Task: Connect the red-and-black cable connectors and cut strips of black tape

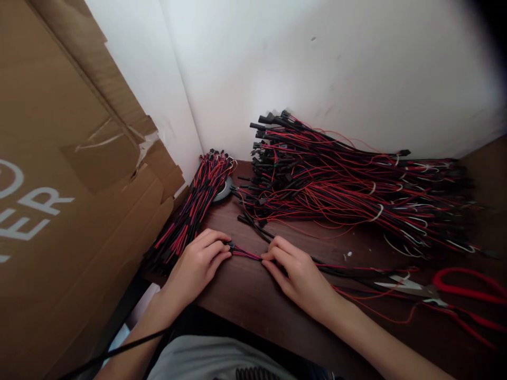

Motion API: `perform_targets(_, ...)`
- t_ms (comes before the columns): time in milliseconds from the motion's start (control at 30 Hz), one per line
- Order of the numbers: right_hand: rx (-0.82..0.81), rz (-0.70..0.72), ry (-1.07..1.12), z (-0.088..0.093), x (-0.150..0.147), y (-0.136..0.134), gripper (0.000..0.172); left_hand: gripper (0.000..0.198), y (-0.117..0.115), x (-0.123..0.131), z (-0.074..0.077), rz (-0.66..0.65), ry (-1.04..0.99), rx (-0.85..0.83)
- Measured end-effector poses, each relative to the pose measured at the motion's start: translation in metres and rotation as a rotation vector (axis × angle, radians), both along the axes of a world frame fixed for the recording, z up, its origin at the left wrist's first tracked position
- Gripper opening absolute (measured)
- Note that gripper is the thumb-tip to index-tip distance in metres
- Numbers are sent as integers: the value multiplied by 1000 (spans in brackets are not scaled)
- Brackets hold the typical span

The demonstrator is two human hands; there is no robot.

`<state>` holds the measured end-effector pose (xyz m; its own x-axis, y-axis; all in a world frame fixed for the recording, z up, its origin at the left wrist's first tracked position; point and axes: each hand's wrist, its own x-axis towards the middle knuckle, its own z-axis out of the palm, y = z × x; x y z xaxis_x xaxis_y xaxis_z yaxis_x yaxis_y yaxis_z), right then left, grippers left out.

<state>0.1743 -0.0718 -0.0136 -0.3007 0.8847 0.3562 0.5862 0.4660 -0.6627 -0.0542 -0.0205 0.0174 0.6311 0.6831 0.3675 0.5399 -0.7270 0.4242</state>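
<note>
Between my two hands a short stretch of red, blue and black wires runs just above the dark tabletop. My left hand is closed on the end of these wires, where a small dark connector partly shows at the fingertips. My right hand pinches the same wires a little way to the right. Past the right hand, thin orange-red wires and black sleeved cable trail across the table. What lies under the right palm is hidden.
A large pile of tied wire harnesses lies against the white wall. Another wire bundle leans beside a cardboard box at left, near a grey round object. Red-handled scissors lie at right, blades toward my right hand.
</note>
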Motion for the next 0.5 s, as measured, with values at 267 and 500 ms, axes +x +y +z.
perform_targets(267,9,1,5,-1,-1,0,14,12,-1,0,-4,18,6,5)
perform_targets(500,-7,-3,-13,-1,-2,1,15,16,-8,4,-8,96,54,86)
